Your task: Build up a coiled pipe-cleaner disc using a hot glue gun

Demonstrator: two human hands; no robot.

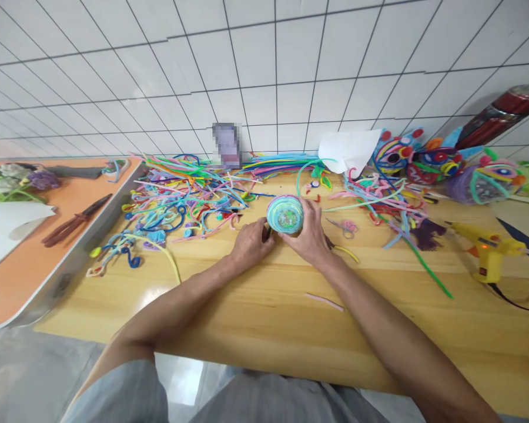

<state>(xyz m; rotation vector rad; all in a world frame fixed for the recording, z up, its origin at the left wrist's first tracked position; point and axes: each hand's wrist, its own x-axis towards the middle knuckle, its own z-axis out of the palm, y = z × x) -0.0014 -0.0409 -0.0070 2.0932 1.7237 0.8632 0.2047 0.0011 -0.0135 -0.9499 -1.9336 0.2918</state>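
My right hand (311, 232) grips a round, cup-like object wound in blue, green and pink pipe cleaners (285, 214), with thumb and fingers curved along its right side. At its lower left, my left hand (252, 244) is closed, fingertips close to the object. A small dark bit shows between those fingers, too small to name. Right of the hands lie small scissors (347, 228) with pink handles and a short yellow pipe cleaner (347, 254). A pale pink pipe cleaner (325, 302) lies nearer the front edge.
Loose pipe cleaners (194, 194) heap at the back left, more (388, 200) at the right. A yellow glue gun (489, 249) with a lit orange spot stands far right, near decorated figures (392, 155). A phone (227, 145) leans on the wall. Pliers (76, 220) lie on the orange surface.
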